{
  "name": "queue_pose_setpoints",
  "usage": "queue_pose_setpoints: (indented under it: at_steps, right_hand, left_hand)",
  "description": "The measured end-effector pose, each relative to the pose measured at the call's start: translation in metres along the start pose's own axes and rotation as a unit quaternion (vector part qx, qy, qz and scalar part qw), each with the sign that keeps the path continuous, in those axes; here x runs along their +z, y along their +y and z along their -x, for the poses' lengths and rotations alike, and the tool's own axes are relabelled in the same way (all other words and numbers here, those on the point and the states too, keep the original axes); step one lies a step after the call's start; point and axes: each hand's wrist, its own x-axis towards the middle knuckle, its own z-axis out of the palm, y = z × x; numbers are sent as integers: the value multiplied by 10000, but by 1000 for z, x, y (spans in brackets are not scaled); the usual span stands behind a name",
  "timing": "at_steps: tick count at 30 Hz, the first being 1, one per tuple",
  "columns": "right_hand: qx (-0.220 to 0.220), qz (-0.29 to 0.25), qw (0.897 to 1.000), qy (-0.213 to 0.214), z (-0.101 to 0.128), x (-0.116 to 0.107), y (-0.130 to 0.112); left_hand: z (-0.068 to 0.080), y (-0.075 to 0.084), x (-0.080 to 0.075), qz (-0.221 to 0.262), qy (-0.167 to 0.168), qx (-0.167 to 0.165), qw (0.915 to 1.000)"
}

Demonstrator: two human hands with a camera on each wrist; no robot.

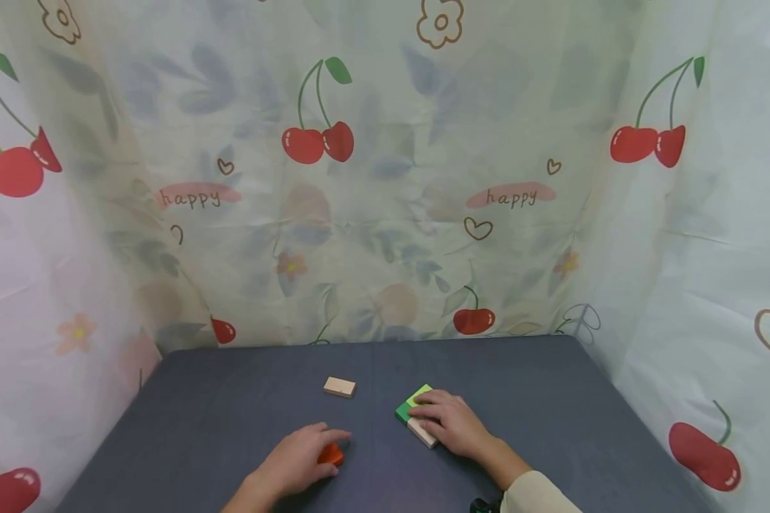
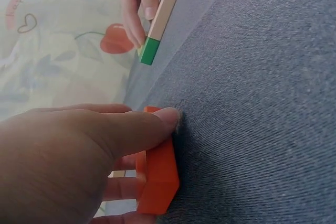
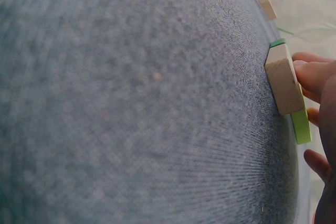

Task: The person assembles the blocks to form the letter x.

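My left hand (image 1: 298,459) is low in the middle of the head view, with an orange block (image 1: 330,454) between thumb and fingers. In the left wrist view the thumb lies along the orange block (image 2: 160,174) near the cloth, with fingers behind it. To the right, my right hand (image 1: 452,424) rests over a flat cluster of touching blocks. These are a light green block (image 1: 425,389), a dark green block (image 1: 403,411) and a plain wooden block (image 1: 422,432). Its thumb touches the wooden block (image 3: 283,85) in the right wrist view; extended fingers reach the green ones.
A separate small wooden block (image 1: 340,387) lies farther back, left of the cluster. Everything lies on a dark grey cloth-covered table (image 1: 250,385). Cherry-printed curtains (image 1: 385,214) stand behind and on both sides. A black object (image 1: 484,506) shows by the right sleeve.
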Motion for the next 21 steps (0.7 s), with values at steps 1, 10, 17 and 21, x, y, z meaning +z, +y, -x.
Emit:
queue_pose_setpoints:
  at_steps: [1,10,17,21]
  right_hand:
    - [-2,-3,10000,2,0,0,0]
    - [44,-49,10000,29,0,1,1]
    - [67,-82,9999,23,1,1,1]
    - [66,-104,9999,38,0,1,1]
  left_hand:
    - [0,0,0,-7,56,56,10000]
    - [-4,-5,-2,-231,938,518,9940]
    - [-10,-4,-3,-429,1604,668,9839]
    - [-12,-1,-4,-390,2062,772,9747]
